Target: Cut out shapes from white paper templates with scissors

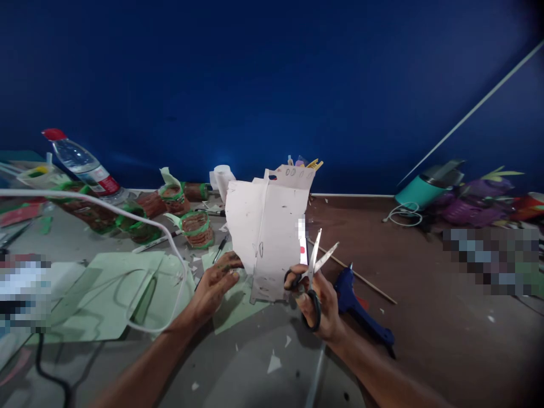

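Observation:
My right hand [321, 303] is closed around scissors [313, 272] with black handles. Their blades point upward and stand apart. Directly beside them, a white cardboard piece [280, 226] stands upright, marked with small drawn ovals and a long seam. At its lower left edge is my left hand [219, 283], fingers stretched out and thumb apart; the fingertips reach the card's edge and are partly hidden. Whether they touch it I cannot tell. Below the card lies pale green paper [232, 317].
A blue glue gun [361, 311] and a wooden stick [365, 277] lie on the right. To the left are green paper sheets [97, 283], a white cable [170, 238], a tilted water bottle [87, 164] and brown-and-green cups [198, 229]. A teal cup [419, 190] sits against the blue wall.

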